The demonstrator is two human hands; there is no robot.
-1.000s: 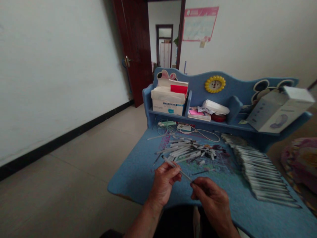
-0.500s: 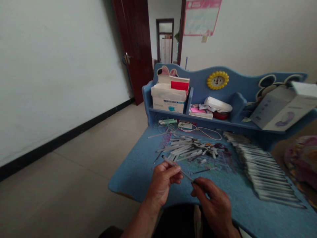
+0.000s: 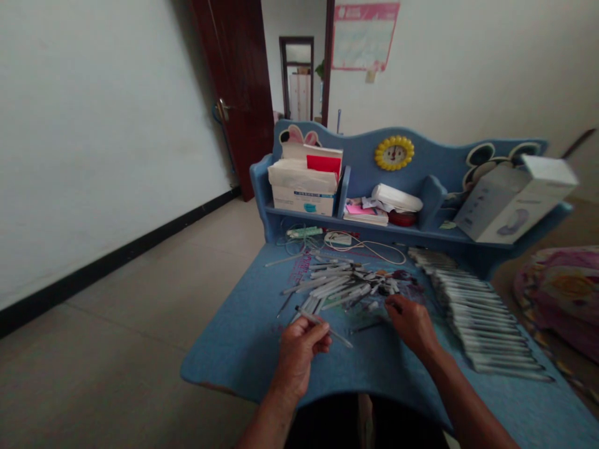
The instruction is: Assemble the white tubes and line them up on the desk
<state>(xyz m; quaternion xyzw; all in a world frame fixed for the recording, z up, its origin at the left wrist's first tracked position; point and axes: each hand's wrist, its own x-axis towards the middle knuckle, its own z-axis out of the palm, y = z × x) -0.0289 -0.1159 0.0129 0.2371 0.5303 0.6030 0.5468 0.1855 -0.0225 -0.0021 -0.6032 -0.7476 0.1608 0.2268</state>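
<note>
My left hand (image 3: 299, 349) is closed around a clear-barrelled pen (image 3: 340, 338), which slants down to the right with its dark end up by the fingers. To the right, my right hand (image 3: 412, 324) reaches over the desk at the right edge of a loose pile of pens and pen parts (image 3: 332, 282). Its fingertips are pinched together; whatever is between them is too small and dark to make out. A thin dark refill-like stick (image 3: 367, 327) lies on the desk between the hands. Farther right, many pens lie side by side in a neat row (image 3: 491, 327).
The blue desk (image 3: 224, 349) has a back shelf holding a mask box (image 3: 302, 198), papers with a white roll (image 3: 397, 197), and a large white box (image 3: 524, 206). A white cord (image 3: 381, 243) lies below the shelf. A yellow flower clock (image 3: 394, 153) sits on the backboard.
My right hand has left the pen's lower end and moved up and right to the pile's edge. My left hand keeps the pen. The view has shifted slightly to the right.
</note>
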